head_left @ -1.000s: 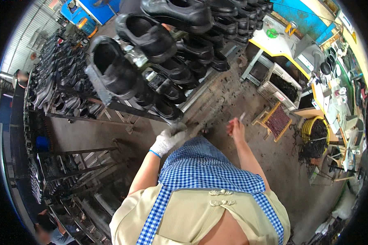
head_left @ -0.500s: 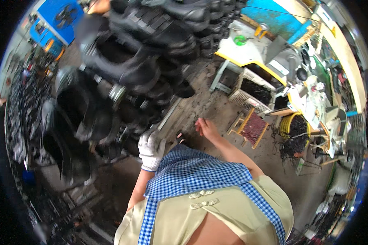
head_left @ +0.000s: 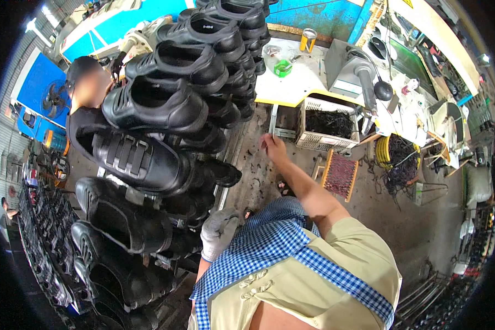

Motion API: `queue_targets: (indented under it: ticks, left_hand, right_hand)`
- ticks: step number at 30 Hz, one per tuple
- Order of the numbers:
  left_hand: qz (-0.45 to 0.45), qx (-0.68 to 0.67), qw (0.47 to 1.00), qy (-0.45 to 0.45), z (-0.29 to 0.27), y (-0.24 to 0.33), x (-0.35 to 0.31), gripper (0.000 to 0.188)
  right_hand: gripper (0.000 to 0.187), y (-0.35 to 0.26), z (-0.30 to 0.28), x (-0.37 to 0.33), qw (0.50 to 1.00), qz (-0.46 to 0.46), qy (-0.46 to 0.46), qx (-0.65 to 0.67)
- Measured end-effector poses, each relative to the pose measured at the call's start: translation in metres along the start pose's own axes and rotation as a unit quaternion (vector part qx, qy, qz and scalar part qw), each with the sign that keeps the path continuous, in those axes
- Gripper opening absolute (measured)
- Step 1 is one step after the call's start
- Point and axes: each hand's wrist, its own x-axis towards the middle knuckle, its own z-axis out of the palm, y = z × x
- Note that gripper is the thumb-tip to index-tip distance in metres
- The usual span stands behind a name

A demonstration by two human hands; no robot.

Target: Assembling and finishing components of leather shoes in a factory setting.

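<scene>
My right hand (head_left: 271, 146) is bare and stretched forward over the floor, near the leg of the white worktable. Its fingers are loosely bent and apart, with nothing in them. My left hand (head_left: 220, 233) wears a pale glove with a grey coating. It hangs low beside my blue checked apron (head_left: 264, 234), close to the rack of shoes; its fingers are folded out of sight. On my left, black shoes are stacked in tiers, among them a strapped shoe (head_left: 140, 159), a lace-up shoe (head_left: 159, 104) and an open low shoe (head_left: 118, 217).
A person (head_left: 85, 91) is behind the shoes at the far left. Ahead right stands a worktable (head_left: 291, 82) with a lamp (head_left: 384, 89). Below are a crate (head_left: 324, 139) of black scraps, a woven stool (head_left: 340, 175) and a yellow basket (head_left: 384, 151).
My view has swung leftward and steadied, bringing the person behind the shoes into sight. My right arm reaches farther forward, and my left hand sits lower beside the apron.
</scene>
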Motion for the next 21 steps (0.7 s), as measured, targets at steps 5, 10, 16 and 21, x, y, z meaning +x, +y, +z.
queue_targets:
  ticks: [5,10,16,21]
  left_hand:
    - [-0.033,-0.083,0.996,0.012,0.018,-0.001,0.047,0.019]
    - [0.111,0.070,0.991,0.024,0.068,0.040,0.148,0.028]
    - [0.219,0.287,0.928,0.092,0.142,0.060,0.335,0.041]
    - [0.127,0.579,0.802,0.071,0.177,0.046,0.435,0.048]
  right_hand:
    - [0.025,-0.062,-0.031,0.122,0.996,-0.046,0.037,-0.072]
    - [0.046,-0.078,-0.058,0.263,0.998,0.005,0.064,0.017]
    - [0.084,-0.093,-0.065,0.387,0.999,0.028,0.000,-0.040]
    - [0.096,-0.094,-0.049,0.443,0.988,-0.135,-0.031,-0.071]
